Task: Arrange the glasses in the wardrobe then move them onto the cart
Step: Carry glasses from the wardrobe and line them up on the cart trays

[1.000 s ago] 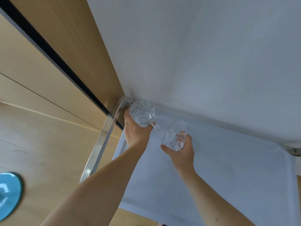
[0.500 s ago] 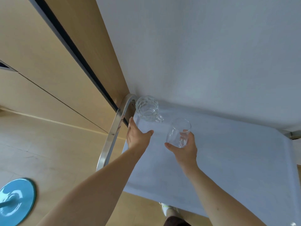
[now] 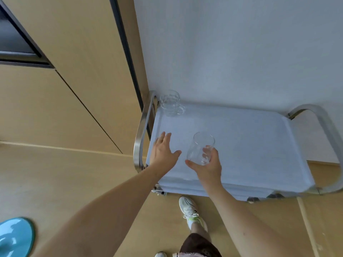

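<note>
Released since the earlier frames, the clear faceted glass mug with a handle (image 3: 170,103) is now seen standing alone at the far left corner of the white-topped metal cart (image 3: 259,145), just beside the cart's curved steel handle rail (image 3: 142,130), and the left hand has been drawn back from it.

At the far left, part of a round light-blue disc (image 3: 15,236) is seen on the pale wooden floor (image 3: 65,173), and light wood wardrobe panels (image 3: 78,62) rise behind it. The left hand (image 3: 163,153) is held flat above the near left part of the cart top, its fingers straight and spread, nothing held; whether it touches the surface cannot be told. Its grip is wide.

Just to its right, a plain clear glass tumbler (image 3: 200,148) is held tilted in the right hand (image 3: 206,164), the thumb and fingers being curled round its lower part; the tumbler is over the cart top, well apart from the mug. Below the cart's near edge a white sneaker (image 3: 189,208) is seen on the floor. A white wall (image 3: 241,43) is seen behind the cart.
</note>
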